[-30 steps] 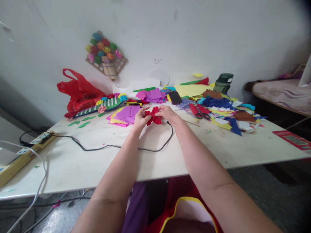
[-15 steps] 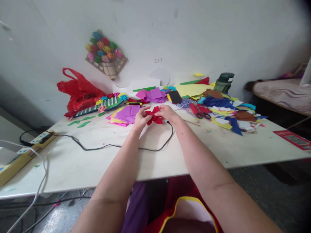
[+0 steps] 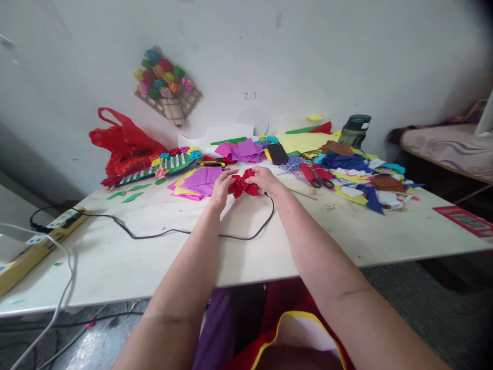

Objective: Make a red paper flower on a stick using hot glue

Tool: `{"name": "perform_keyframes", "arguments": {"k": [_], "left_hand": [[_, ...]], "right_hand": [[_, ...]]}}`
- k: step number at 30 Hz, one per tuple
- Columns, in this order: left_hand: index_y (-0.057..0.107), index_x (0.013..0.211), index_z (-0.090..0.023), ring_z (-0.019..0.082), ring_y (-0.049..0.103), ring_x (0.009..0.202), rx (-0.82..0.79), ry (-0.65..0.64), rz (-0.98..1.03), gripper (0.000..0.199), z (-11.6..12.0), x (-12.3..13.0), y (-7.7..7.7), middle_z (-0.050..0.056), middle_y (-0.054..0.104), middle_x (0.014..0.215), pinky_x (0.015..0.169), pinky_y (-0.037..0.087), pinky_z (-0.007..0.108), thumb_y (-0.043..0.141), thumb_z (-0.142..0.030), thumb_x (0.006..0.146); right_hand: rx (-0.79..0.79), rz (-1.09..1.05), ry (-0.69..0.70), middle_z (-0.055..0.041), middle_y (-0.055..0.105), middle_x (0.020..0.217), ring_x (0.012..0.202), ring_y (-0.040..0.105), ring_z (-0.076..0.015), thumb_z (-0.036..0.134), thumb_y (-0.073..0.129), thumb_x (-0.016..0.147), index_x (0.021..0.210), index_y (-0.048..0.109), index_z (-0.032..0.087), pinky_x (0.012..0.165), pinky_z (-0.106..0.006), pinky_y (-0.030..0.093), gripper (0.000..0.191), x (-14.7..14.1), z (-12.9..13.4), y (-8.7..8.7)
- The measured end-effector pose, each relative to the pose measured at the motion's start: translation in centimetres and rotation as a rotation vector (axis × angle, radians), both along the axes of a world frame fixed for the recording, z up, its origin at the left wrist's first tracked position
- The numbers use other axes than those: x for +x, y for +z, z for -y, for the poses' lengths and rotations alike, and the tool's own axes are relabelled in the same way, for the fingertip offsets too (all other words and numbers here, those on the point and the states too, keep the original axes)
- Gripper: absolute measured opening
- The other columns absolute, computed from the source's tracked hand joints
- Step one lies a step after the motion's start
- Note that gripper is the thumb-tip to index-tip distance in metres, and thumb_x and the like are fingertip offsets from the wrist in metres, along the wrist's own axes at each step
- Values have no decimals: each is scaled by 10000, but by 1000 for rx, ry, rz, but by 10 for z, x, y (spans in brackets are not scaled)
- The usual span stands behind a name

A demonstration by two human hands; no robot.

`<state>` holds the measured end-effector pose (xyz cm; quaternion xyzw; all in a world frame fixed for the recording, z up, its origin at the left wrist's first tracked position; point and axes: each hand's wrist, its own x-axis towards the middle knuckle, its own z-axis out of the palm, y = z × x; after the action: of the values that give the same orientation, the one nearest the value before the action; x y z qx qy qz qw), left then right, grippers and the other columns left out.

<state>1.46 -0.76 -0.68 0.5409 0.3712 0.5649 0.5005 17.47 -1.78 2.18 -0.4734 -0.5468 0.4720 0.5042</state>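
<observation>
A red paper flower (image 3: 243, 186) with several folded petals is held just above the table between both hands. My left hand (image 3: 222, 189) pinches its left side, the fingers closed on the paper. At its upper right, my right hand (image 3: 265, 180) grips a petal between thumb and fingers. Just left of my left hand lies a stack of purple, yellow and pink paper sheets (image 3: 198, 182). A black cable (image 3: 246, 238) loops over the table under my forearms.
Scissors (image 3: 321, 182), a phone (image 3: 277, 153) and coloured paper scraps (image 3: 379, 182) lie to the right, with a green bottle (image 3: 355, 131) behind. At left are a red plastic bag (image 3: 129, 146), green paper leaves (image 3: 133, 197) and a power strip (image 3: 50, 241). A utility knife (image 3: 211, 164) lies behind the stack.
The red paper flower has turned slightly in my fingers, and its petals look more crumpled and spread. Both hands stay in nearly the same place.
</observation>
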Motion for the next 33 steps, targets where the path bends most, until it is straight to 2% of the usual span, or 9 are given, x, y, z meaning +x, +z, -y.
{"name": "perform_keyframes", "arguments": {"k": [11, 16, 21, 26, 33], "left_hand": [[640, 1029, -171, 131, 614, 619, -99, -89, 96, 479, 1, -5, 2, -6, 658, 726, 586, 498, 259, 745, -266, 571], [631, 1075, -179, 143, 653, 667, -82, -157, 95, 552, 3, -9, 2, 18, 700, 805, 621, 521, 273, 825, -282, 568], [640, 1070, -183, 145, 668, 687, -77, -141, 74, 555, 3, -9, 1, 18, 706, 796, 636, 516, 263, 857, -300, 573], [650, 1014, -175, 140, 654, 649, -79, -109, 57, 522, 2, -8, 0, -3, 681, 707, 628, 513, 263, 863, -312, 557], [666, 996, -175, 128, 618, 592, -79, -76, 42, 494, -1, -9, -2, -13, 656, 684, 572, 495, 253, 832, -333, 559]], "right_hand": [[-8, -48, 3, 46, 603, 560, 554, 567, -118, 64, 641, 601, 662, 586, 178, 552, -221, 452, 141, 1, -1, 0], [-10, -58, 5, 47, 599, 552, 536, 569, -120, 66, 642, 607, 669, 578, 179, 543, -228, 460, 144, 1, -1, 0], [-10, -61, 5, 40, 611, 557, 551, 579, -122, 60, 645, 603, 661, 576, 183, 538, -218, 457, 152, 0, -1, 0], [-7, -59, 2, 44, 608, 564, 560, 579, -118, 48, 641, 603, 666, 585, 182, 551, -217, 466, 158, -1, -1, -1], [-6, -58, 7, 46, 611, 575, 569, 587, -119, 42, 633, 599, 696, 597, 181, 568, -220, 473, 173, -1, -3, -3]]}}
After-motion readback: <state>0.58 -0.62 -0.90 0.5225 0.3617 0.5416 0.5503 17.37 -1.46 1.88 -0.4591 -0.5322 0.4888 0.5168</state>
